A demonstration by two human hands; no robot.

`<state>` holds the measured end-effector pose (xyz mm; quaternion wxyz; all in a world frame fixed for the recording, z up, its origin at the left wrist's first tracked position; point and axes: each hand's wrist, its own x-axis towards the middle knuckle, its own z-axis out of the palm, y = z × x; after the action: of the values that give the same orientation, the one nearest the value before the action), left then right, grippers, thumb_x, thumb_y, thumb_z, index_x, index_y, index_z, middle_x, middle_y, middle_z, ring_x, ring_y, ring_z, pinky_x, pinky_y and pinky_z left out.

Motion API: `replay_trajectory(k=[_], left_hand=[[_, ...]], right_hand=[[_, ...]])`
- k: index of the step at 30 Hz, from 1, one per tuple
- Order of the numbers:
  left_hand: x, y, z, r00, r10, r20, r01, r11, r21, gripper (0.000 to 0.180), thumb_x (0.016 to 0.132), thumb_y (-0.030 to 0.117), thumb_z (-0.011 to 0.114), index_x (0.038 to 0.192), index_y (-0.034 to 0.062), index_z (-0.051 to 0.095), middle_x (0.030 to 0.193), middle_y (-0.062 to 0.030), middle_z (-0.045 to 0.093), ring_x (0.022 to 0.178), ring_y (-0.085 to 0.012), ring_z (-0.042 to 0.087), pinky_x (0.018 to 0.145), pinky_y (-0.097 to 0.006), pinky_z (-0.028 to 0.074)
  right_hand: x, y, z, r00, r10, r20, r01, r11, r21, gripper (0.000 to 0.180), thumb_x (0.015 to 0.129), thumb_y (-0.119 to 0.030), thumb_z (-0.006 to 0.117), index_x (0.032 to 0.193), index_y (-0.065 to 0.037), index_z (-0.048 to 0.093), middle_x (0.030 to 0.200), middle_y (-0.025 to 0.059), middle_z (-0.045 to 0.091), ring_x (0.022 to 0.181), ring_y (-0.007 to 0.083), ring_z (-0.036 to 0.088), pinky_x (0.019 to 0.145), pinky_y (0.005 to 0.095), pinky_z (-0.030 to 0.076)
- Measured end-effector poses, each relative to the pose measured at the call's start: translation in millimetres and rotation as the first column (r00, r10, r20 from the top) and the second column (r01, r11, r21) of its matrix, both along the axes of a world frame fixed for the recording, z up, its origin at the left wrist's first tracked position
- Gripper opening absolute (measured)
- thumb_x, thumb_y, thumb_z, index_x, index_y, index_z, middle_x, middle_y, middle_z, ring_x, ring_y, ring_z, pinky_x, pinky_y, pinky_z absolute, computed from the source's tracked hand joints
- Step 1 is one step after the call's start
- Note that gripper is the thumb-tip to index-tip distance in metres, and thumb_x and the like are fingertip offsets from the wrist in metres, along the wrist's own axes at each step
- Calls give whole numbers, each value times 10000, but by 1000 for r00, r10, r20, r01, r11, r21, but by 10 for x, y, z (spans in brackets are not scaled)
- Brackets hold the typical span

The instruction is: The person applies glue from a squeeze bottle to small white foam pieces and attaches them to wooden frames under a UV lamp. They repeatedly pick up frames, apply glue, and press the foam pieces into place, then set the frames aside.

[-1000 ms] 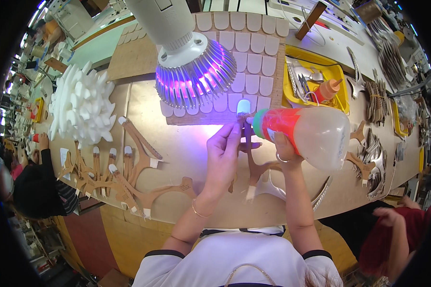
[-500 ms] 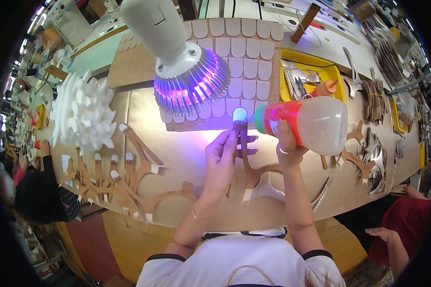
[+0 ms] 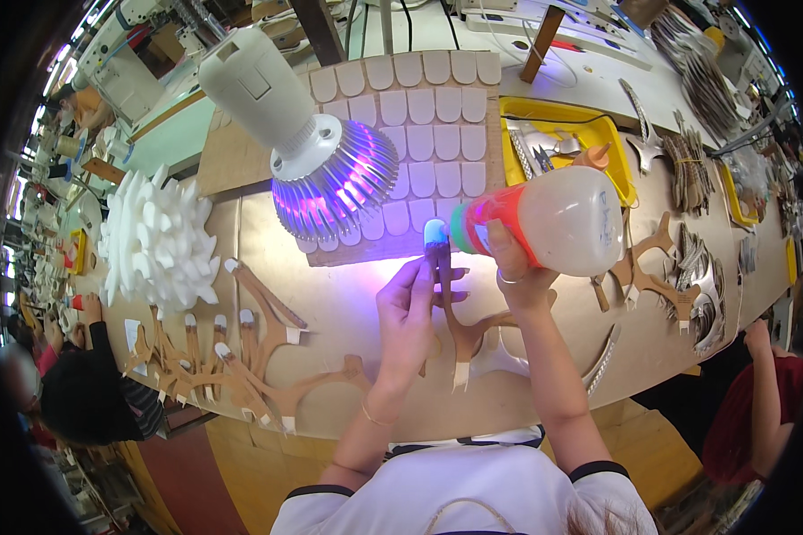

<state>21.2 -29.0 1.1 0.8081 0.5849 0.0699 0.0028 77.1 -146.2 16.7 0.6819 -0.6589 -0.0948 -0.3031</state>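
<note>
My left hand (image 3: 409,303) pinches the narrow upper end of a brown forked strap piece (image 3: 462,332), held upright. A rounded whitish tab (image 3: 435,232) at its top glows blue under a finned lamp (image 3: 335,178). Wrapped round the orange-red band of a cloudy squeeze bottle (image 3: 569,221), my right hand (image 3: 517,267) tips it sideways. Its green cap (image 3: 459,229) points left, with the nozzle at the tab; whether they touch, I cannot tell. Behind the tab lies a cardboard sheet (image 3: 330,260) with rows of white rounded tabs (image 3: 421,181).
Left are a pile of white spiky pieces (image 3: 156,236) and several brown straps with white tips (image 3: 263,367). A yellow tray (image 3: 562,109) holds tools beyond the bottle. More straps (image 3: 656,281) lie right on the table (image 3: 330,312). Co-workers sit at both sides, one in a red sleeve (image 3: 727,437).
The whole view has shifted a little. Strap and bottle stay together, the nozzle still at the tab. At the right, the co-worker's outstretched hand has moved up to the table edge.
</note>
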Motion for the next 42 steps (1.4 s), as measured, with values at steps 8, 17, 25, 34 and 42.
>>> replay_trajectory(k=[8, 17, 25, 34, 42], left_hand=[[-24, -15, -9, 1000, -30, -6, 30, 998, 54, 324, 1003, 186, 417, 1142, -67, 565, 946, -170, 669, 748, -213, 671, 688, -309, 549], [-64, -106, 41, 999, -33, 32, 28, 987, 158, 300, 1003, 152, 417, 1131, -76, 564, 980, -147, 662, 826, -197, 657, 737, -316, 544], [-60, -405, 569, 948, -285, 141, 257, 949, 184, 293, 1002, 199, 427, 1116, -36, 561, 959, -171, 673, 796, -231, 685, 728, -311, 550], [-118, -1295, 1421, 679, -672, 295, 646, 738, 194, 299, 1000, 169, 439, 1181, -51, 530, 1040, -171, 649, 922, -209, 652, 841, -337, 537], [-118, -2455, 1236, 656, -657, 370, 729, 679, -88, 323, 1017, 250, 408, 1108, -19, 564, 1020, -123, 663, 829, -174, 671, 695, -248, 525]], right_hand=[[36, -7, 90, 999, -42, 24, 41, 998, 52, 296, 742, -194, 803, 937, -50, 635, 860, 31, 651, 754, 151, 631, 669, 290, 511], [-177, -83, 133, 996, 90, -10, -87, 983, 162, 345, 709, -153, 812, 973, -49, 616, 911, 28, 647, 814, 145, 624, 731, 290, 506], [-780, -1100, 172, 925, -371, -84, 353, 755, 552, 337, 851, -252, 591, 1125, -65, 529, 1008, 76, 602, 899, 203, 618, 773, 362, 541], [-1883, -2588, 422, 564, -822, 81, 442, 383, 811, 468, 824, -361, 639, 1180, -81, 520, 1034, 81, 622, 882, 200, 631, 781, 379, 556], [-2624, -2937, 460, 191, -981, 30, 573, 136, 808, 547, 795, -349, 681, 1201, -48, 473, 1050, 91, 567, 893, 202, 603, 771, 351, 544]])
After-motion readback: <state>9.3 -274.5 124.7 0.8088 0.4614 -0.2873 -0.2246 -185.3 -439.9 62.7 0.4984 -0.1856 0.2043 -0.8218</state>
